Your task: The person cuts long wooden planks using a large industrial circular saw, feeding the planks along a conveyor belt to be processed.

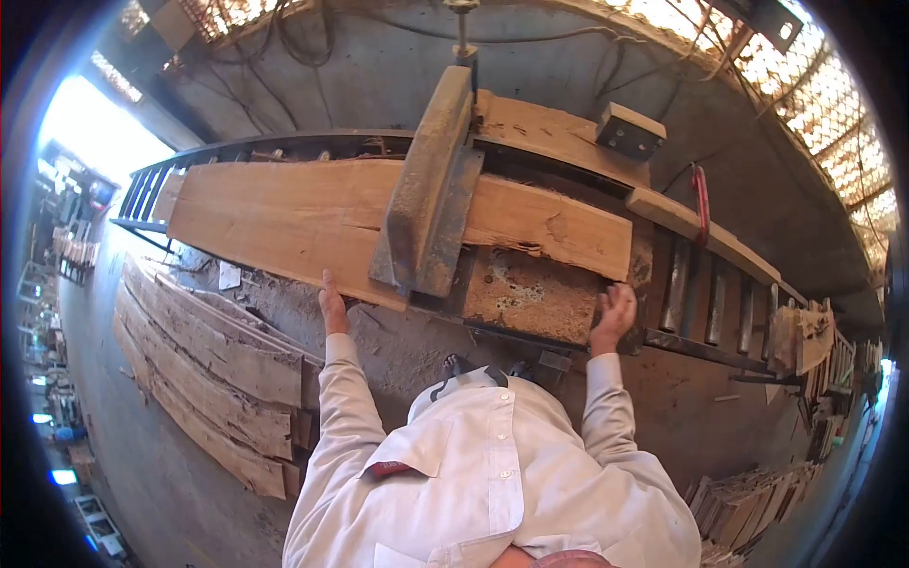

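Note:
A long wooden board [284, 213] lies across the machine bed and passes beneath the metal guard [426, 189]. At the board's near edge, left of the guard, my left hand [333, 305] rests with its fingers extended. Right of the guard, a narrower plank [559, 227] with a rough near edge shows. My right hand [615, 314] is at the near right corner of that plank, its fingers curved and spread around the corner. Sawdust covers the bed [530, 298] between the plank and me. Whether the two wood pieces join under the guard is hidden.
Roller racks [715, 303] extend at the right, with a red handle [701, 204] behind. A block with a dark face [631, 131] sits at the back. Rough boards [208, 379] are stacked on the floor at the left, and more wood [753, 502] lies at the lower right.

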